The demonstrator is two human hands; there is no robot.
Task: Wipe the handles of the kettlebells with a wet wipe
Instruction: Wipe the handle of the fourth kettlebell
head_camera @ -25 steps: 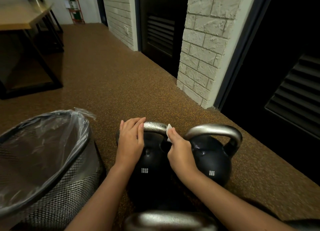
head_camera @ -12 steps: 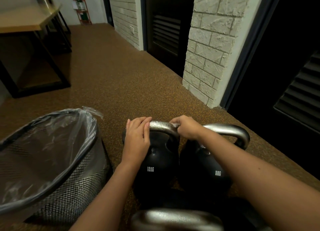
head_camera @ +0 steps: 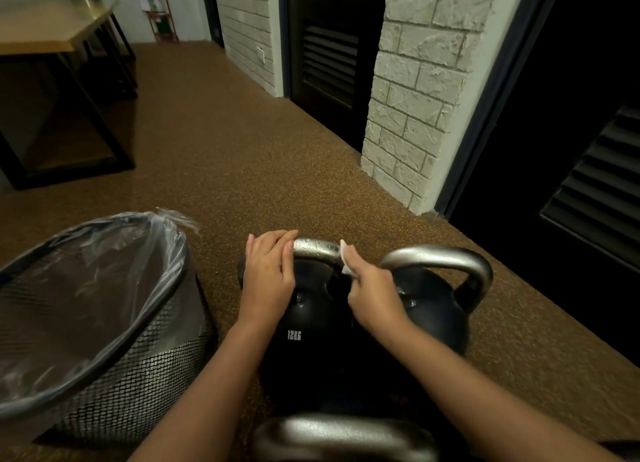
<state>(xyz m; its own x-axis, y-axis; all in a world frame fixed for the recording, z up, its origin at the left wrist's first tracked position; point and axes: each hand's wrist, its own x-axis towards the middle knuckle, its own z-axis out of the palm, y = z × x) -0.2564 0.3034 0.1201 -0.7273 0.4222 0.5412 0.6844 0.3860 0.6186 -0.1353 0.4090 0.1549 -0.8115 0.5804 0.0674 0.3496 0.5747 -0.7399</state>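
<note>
Wiping was the step in hand when this moment was caught, and you were on the handle (head_camera: pixel 317 248) of the 12 kg kettlebell (head_camera: pixel 304 326). Your right hand (head_camera: pixel 372 293) pinched the wet wipe (head_camera: pixel 344 259) between thumb and fingertips, curled tight round it, and pressed it against the right bend of that handle, where the bar turns down toward the black ball. Your left hand (head_camera: pixel 268 273) lay over the other end of the bar, fingers fairly straight and draped across the metal, steadying it rather than clutching. The stretch of bar between your 2 hands looked beaded with wet, so I judged the top already covered.

Just right of your wiping hand stood a second kettlebell (head_camera: pixel 436 309), its handle (head_camera: pixel 436 257) near your knuckles and untouched by either hand. A third handle (head_camera: pixel 343 434) showed below your wrists, nearest you. A mesh bin (head_camera: pixel 114 368) with a plastic liner sat well left of your steadying hand.

Next, I judged, you needed to draw the wipe down the right upright, then shift your left hand so the covered end could be wiped too.
</note>
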